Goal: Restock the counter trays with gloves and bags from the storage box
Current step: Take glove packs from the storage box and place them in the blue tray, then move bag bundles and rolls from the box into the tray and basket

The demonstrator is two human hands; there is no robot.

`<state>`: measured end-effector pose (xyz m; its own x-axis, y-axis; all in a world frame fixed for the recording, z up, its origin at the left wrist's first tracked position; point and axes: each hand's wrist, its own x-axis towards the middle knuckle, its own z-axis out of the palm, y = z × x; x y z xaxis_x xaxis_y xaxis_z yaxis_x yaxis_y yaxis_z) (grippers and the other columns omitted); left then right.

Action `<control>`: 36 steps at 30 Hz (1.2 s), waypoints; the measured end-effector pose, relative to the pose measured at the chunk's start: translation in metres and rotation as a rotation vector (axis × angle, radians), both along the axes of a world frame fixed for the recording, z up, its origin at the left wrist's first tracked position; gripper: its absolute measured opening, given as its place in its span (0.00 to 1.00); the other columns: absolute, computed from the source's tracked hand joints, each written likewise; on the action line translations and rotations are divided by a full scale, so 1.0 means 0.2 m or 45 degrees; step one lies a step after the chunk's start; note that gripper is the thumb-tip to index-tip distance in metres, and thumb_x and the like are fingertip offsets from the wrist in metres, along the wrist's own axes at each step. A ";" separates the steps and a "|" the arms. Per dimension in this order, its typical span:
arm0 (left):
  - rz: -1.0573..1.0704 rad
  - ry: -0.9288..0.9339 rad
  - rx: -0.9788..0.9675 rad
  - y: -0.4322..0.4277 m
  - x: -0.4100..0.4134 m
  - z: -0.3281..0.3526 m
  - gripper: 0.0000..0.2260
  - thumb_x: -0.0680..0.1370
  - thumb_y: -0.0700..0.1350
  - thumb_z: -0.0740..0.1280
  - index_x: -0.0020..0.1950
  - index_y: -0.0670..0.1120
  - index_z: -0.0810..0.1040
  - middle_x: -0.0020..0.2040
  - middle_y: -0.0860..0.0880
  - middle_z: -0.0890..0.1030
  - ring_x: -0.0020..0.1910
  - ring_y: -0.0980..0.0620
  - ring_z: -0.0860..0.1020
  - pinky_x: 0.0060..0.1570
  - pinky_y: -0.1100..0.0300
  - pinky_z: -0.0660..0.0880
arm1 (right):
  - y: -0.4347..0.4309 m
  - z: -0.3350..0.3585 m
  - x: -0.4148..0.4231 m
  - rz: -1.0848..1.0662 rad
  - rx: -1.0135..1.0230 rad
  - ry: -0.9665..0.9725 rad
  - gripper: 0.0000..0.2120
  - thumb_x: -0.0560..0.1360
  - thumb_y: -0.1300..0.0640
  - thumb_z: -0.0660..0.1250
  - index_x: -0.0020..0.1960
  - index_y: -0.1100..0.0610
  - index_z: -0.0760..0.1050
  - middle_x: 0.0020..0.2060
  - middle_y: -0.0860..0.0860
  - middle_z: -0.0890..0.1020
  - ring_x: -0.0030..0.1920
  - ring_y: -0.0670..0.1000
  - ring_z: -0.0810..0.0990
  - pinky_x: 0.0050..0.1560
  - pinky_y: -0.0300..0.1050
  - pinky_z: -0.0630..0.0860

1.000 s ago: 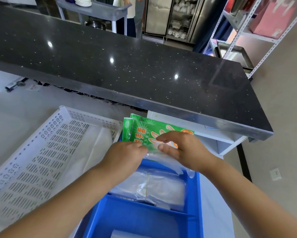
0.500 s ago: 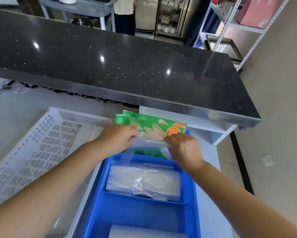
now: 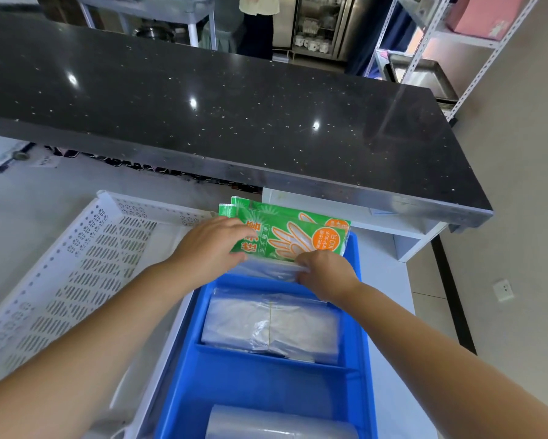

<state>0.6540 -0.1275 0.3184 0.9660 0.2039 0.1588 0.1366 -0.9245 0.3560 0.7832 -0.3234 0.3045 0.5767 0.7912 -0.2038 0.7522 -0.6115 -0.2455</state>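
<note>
The left hand and right hand pinch green printed plastic glove packs — apparently seating them in the far compartment of the blue divided plastic tray; next, probably release.

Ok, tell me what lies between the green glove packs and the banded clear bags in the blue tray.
In the head view: a clear plastic pack, held at its ends by the left hand and right hand, then a blue divider wall.

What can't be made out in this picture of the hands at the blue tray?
Head view only:
Far compartment of the blue plastic divided tray: hidden by the left hand, right hand and green printed glove packets.
Clear plastic roll nearest the camera: cut off by the bottom edge.
Packets' small print: too small.
</note>
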 end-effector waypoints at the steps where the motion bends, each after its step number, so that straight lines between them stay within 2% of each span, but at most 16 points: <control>1: -0.042 0.059 0.004 -0.01 0.00 -0.01 0.19 0.72 0.48 0.70 0.63 0.53 0.76 0.59 0.53 0.78 0.58 0.49 0.74 0.56 0.57 0.68 | 0.00 0.00 0.00 0.002 0.000 -0.012 0.09 0.73 0.53 0.66 0.50 0.56 0.77 0.46 0.57 0.82 0.45 0.60 0.79 0.37 0.45 0.70; 4: -0.109 0.229 0.128 -0.04 0.02 -0.05 0.17 0.74 0.47 0.67 0.63 0.53 0.75 0.59 0.53 0.78 0.58 0.49 0.74 0.56 0.58 0.67 | -0.03 0.02 0.01 -0.001 0.036 -0.105 0.14 0.72 0.49 0.68 0.56 0.50 0.75 0.50 0.54 0.82 0.47 0.58 0.80 0.42 0.47 0.75; 7: -0.071 0.219 0.166 -0.05 0.05 -0.06 0.11 0.75 0.43 0.64 0.56 0.52 0.78 0.52 0.52 0.81 0.52 0.47 0.77 0.48 0.58 0.70 | -0.09 0.04 0.03 -0.007 0.110 -0.274 0.17 0.71 0.48 0.68 0.59 0.47 0.73 0.52 0.50 0.83 0.49 0.55 0.81 0.42 0.45 0.75; 10: -0.033 0.197 0.179 -0.07 0.07 -0.07 0.08 0.75 0.41 0.63 0.50 0.49 0.80 0.47 0.51 0.82 0.48 0.46 0.78 0.43 0.57 0.72 | -0.14 0.06 0.05 -0.042 0.145 -0.407 0.10 0.72 0.53 0.66 0.53 0.50 0.78 0.49 0.51 0.83 0.47 0.57 0.80 0.40 0.44 0.72; 12: -0.026 0.206 0.197 -0.08 0.08 -0.09 0.08 0.75 0.41 0.63 0.49 0.49 0.81 0.47 0.51 0.82 0.47 0.47 0.78 0.41 0.60 0.68 | -0.17 0.05 0.05 -0.048 0.073 -0.405 0.07 0.74 0.55 0.63 0.47 0.53 0.78 0.45 0.53 0.83 0.44 0.58 0.78 0.37 0.43 0.68; 14: -0.013 0.221 0.194 -0.09 0.08 -0.09 0.09 0.75 0.41 0.63 0.50 0.50 0.81 0.49 0.52 0.83 0.48 0.48 0.78 0.40 0.61 0.65 | -0.18 0.03 0.04 -0.036 0.020 -0.339 0.07 0.75 0.55 0.62 0.47 0.54 0.78 0.45 0.54 0.83 0.44 0.58 0.78 0.38 0.42 0.67; 18: 0.126 0.078 0.147 -0.08 0.01 -0.04 0.10 0.75 0.42 0.65 0.55 0.51 0.81 0.52 0.51 0.82 0.51 0.46 0.78 0.47 0.57 0.72 | -0.21 0.04 0.05 -0.032 0.035 -0.315 0.08 0.75 0.55 0.62 0.51 0.52 0.78 0.47 0.54 0.83 0.46 0.58 0.78 0.42 0.43 0.72; 21: 0.297 -0.079 0.070 -0.07 -0.11 0.03 0.10 0.74 0.38 0.68 0.52 0.48 0.82 0.51 0.48 0.83 0.49 0.44 0.79 0.46 0.56 0.73 | -0.23 0.09 0.08 -0.054 0.134 -0.368 0.14 0.72 0.60 0.64 0.56 0.51 0.79 0.50 0.55 0.83 0.47 0.60 0.79 0.44 0.45 0.74; 24: 0.424 -0.092 0.060 -0.07 -0.23 0.05 0.10 0.74 0.38 0.67 0.51 0.48 0.83 0.48 0.49 0.84 0.46 0.45 0.80 0.40 0.59 0.71 | -0.18 0.15 0.05 0.047 0.316 -0.516 0.17 0.65 0.70 0.66 0.50 0.56 0.81 0.42 0.58 0.84 0.42 0.62 0.80 0.39 0.47 0.75; 26: 0.495 -0.087 0.052 -0.09 -0.32 0.05 0.09 0.74 0.39 0.67 0.51 0.48 0.82 0.48 0.50 0.84 0.45 0.46 0.80 0.40 0.59 0.72 | -0.11 0.18 -0.02 0.126 0.427 -0.520 0.15 0.62 0.72 0.68 0.45 0.58 0.82 0.36 0.57 0.84 0.37 0.61 0.81 0.33 0.48 0.76; 28: 0.542 -0.056 0.038 -0.12 -0.43 0.05 0.08 0.75 0.40 0.66 0.51 0.48 0.82 0.48 0.51 0.84 0.45 0.48 0.80 0.41 0.58 0.74 | -0.03 0.20 -0.13 0.233 0.428 -0.475 0.13 0.63 0.71 0.68 0.43 0.59 0.82 0.34 0.57 0.83 0.35 0.61 0.81 0.30 0.48 0.77; 32: 0.647 0.006 0.072 -0.15 -0.72 0.06 0.09 0.76 0.42 0.65 0.52 0.50 0.82 0.51 0.52 0.83 0.48 0.50 0.80 0.43 0.60 0.72 | 0.14 0.19 -0.40 0.438 0.394 -0.390 0.09 0.67 0.66 0.63 0.42 0.57 0.81 0.37 0.57 0.84 0.39 0.60 0.80 0.35 0.48 0.77; 36: 0.786 0.135 0.160 -0.12 -1.11 0.06 0.10 0.77 0.47 0.62 0.55 0.53 0.80 0.53 0.55 0.82 0.51 0.51 0.78 0.41 0.62 0.70 | 0.31 0.19 -0.74 0.666 0.402 -0.370 0.07 0.69 0.63 0.62 0.42 0.57 0.79 0.35 0.56 0.83 0.38 0.60 0.80 0.33 0.46 0.74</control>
<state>0.4310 -0.1518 0.3305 0.6883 0.7140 0.1279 0.6860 -0.6980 0.2053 0.6353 -0.2618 0.3425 0.0980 0.9772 0.1883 0.9921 -0.0810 -0.0955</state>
